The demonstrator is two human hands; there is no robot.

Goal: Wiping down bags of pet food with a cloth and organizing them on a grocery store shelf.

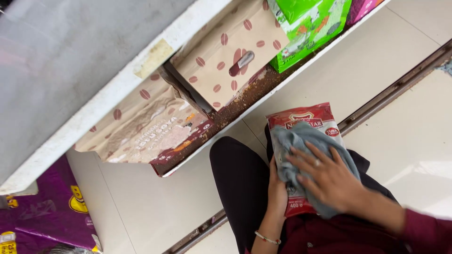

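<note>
A white shelf (301, 66) runs across the far side, holding beige bean-patterned bags (221, 61) and a green pouch (308, 28). Near right, over the lap, the left hand (278, 188) grips a red pouch (301, 117) from beneath, while the right hand (325, 176), fingers spread, presses a grey cloth (294, 141) flat onto it.

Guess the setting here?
Likely a shop aisle: a low white shelf stocked with packaged bags, purple sacks on the tiled floor, a red pouch being wiped.
</note>
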